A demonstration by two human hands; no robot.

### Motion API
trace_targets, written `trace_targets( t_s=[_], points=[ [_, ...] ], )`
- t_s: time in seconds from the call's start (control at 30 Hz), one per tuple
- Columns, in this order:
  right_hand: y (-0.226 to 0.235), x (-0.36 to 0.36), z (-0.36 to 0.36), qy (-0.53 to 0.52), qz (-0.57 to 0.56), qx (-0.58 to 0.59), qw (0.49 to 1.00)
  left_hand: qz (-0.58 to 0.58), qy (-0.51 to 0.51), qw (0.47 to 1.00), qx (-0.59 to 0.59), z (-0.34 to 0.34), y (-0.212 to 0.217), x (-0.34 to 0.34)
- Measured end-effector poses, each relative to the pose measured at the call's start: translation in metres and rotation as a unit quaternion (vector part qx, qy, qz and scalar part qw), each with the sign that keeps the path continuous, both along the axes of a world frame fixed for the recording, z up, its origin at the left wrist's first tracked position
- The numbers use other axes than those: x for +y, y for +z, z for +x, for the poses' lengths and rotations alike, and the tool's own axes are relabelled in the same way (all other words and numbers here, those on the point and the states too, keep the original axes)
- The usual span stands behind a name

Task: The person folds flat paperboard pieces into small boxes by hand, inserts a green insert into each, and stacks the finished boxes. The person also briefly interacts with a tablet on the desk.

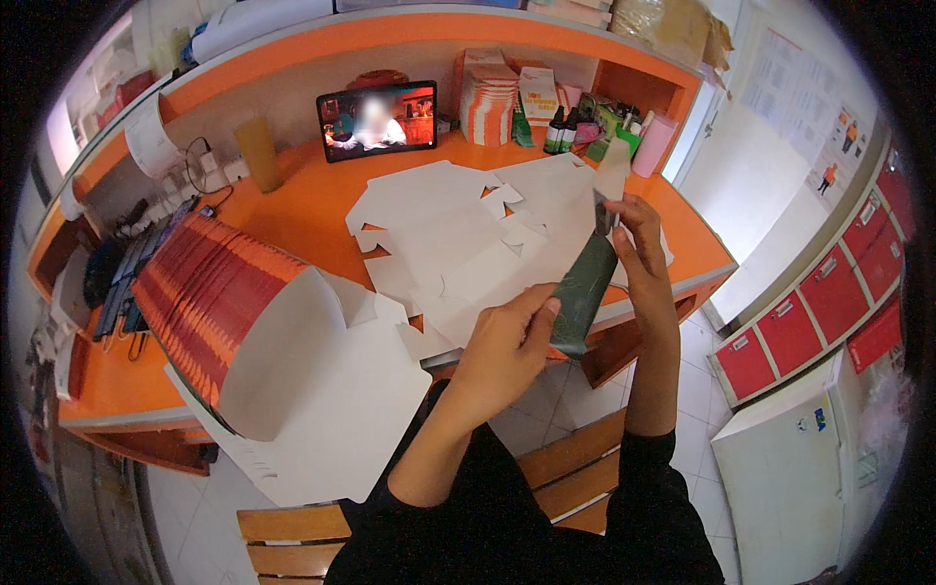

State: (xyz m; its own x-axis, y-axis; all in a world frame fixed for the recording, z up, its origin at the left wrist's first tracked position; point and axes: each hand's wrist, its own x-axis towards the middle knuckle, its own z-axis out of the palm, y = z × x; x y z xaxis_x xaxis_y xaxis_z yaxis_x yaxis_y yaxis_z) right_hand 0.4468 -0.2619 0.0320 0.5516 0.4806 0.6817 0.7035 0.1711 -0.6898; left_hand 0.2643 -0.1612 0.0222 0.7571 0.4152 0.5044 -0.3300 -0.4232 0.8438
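Observation:
My left hand (509, 346) pinches the lower end of a dark green, flat, sleeve-like piece (587, 292) with a fine pattern, its thumb pressed on the surface. The piece tilts up to the right, off the desk. At its upper end my right hand (640, 242) closes its fingers around a small grey part (605, 211); I cannot make out what it is. A pale strip (612, 168) sticks up above that part. Behind and below the hands lie flat white die-cut cardboard blanks (419, 210), notched along their edges.
At the left a row of red-orange folded cartons (219, 292) leans beside a large white cardboard sheet (341, 409) overhanging the desk edge. A tablet (378, 122) stands at the back of the orange desk (292, 224). Bottles (555, 132) and a pink cylinder (654, 144) stand back right.

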Motion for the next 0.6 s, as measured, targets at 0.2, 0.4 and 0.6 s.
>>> trace_targets(
  t_s=[0.2,0.4,0.6],
  points=[
    [-0.001,0.003,0.002,0.052,-0.063,-0.067,0.994,-0.097,-0.033,0.989,0.111,-0.005,-0.001,0.011],
    [0.003,0.002,-0.016,-0.023,-0.140,-0.118,0.983,-0.037,-0.029,0.996,0.075,0.002,-0.013,0.021],
    [0.010,0.000,-0.028,0.096,-0.214,-0.130,0.963,-0.106,-0.012,0.987,0.116,-0.003,0.003,0.014]
  ],
)
